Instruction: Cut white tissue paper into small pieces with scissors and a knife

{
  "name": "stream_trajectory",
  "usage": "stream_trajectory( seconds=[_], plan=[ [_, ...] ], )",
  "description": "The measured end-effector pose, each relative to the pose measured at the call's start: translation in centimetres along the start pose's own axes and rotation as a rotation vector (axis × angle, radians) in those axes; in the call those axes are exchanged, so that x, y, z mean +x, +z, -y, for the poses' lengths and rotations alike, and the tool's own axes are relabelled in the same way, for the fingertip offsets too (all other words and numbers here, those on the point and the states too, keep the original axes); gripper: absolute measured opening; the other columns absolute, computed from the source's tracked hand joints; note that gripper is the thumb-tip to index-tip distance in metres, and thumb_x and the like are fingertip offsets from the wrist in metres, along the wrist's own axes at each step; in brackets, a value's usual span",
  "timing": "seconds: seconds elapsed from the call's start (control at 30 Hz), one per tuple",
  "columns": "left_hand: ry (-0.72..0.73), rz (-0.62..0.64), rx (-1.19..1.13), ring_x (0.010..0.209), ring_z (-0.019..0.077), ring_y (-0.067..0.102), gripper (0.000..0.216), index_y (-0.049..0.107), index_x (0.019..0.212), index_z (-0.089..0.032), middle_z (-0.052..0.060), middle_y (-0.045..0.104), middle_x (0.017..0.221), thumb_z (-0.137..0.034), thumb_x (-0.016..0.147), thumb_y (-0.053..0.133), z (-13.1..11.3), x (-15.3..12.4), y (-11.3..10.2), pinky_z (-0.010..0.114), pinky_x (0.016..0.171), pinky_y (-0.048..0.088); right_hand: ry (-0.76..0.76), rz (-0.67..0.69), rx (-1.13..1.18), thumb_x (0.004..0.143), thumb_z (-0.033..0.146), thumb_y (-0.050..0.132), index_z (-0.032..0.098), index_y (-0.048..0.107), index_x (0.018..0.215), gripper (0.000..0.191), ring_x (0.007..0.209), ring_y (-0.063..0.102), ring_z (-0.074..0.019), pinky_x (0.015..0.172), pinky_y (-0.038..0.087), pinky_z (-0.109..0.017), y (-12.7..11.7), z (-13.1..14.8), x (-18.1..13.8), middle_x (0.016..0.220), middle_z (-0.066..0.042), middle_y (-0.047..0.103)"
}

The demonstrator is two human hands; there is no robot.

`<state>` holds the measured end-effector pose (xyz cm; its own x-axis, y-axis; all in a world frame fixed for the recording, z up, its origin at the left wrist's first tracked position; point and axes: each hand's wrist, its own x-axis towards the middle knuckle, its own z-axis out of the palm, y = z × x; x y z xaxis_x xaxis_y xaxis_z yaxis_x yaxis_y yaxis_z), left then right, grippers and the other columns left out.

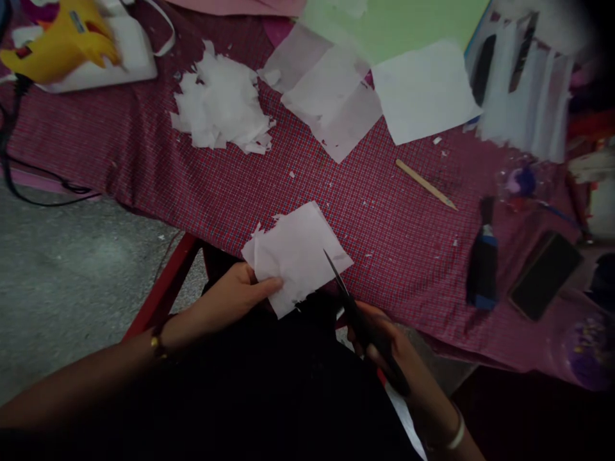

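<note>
Pinched between the thumb and fingers of my left hand (247,285) is a white piece of paper (300,250) with ragged edges on its left and lower sides. It is held over the front edge of the table. My right hand (379,333) grips black-handled scissors (368,333), whose pointed blade reaches up over the right part of the paper. From this view I cannot tell whether the blade touches the sheet. Beyond, a heap of cut white paper pieces (223,102) lies on the checked red cloth (312,182).
Thin translucent sheets (336,96) and a white sheet (425,93) lie at the back. A wooden pencil (425,184), a blue-and-black tool (483,269) and a dark phone-like block (545,275) are on the right. A yellow glue gun (67,41) rests at the far left, its cord trailing.
</note>
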<state>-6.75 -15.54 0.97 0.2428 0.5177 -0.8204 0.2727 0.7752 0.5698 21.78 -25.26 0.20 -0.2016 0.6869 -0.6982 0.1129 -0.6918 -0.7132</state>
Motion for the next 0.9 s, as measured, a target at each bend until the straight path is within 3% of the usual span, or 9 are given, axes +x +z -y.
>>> stream_trajectory(
  seconds=[0.3, 0.53, 0.9],
  plan=[
    [-0.002, -0.003, -0.207, 0.066, 0.0172, 0.066, 0.017, 0.076, 0.077, -0.017, 0.006, 0.076, 0.075, -0.032, 0.080, 0.071, 1.4, 0.3, 0.0, 0.024, 0.060, 0.052, 0.093, -0.044, -0.002, 0.076, 0.052, 0.078, 0.025, 0.063, 0.130, 0.062, 0.056, 0.050, -0.0130, 0.051, 0.044, -0.027, -0.5, -0.5, 0.2, 0.074, -0.001, 0.060],
    [-0.148, -0.017, -0.309, 0.059, 0.0145, 0.063, 0.013, 0.076, 0.076, -0.015, 0.005, 0.075, 0.071, -0.028, 0.077, 0.073, 1.1, 0.4, 0.0, 0.024, 0.057, 0.052, 0.023, 0.154, 0.061, 0.077, 0.066, 0.070, 0.027, 0.057, 0.134, 0.071, 0.083, 0.057, -0.0207, 0.070, 0.050, -0.033, -0.8, 0.3, 0.2, 0.100, -0.007, 0.061],
    [-0.124, 0.079, -0.289, 0.059, 0.0150, 0.065, 0.009, 0.076, 0.071, -0.015, 0.005, 0.076, 0.075, -0.023, 0.075, 0.075, 1.4, 0.2, -0.3, 0.022, 0.057, 0.052, 0.005, 0.142, 0.125, 0.083, 0.064, 0.064, 0.028, 0.055, 0.136, 0.065, 0.080, 0.053, -0.0201, 0.072, 0.045, -0.033, 0.4, 1.0, 0.4, 0.096, -0.005, 0.060]
  ],
)
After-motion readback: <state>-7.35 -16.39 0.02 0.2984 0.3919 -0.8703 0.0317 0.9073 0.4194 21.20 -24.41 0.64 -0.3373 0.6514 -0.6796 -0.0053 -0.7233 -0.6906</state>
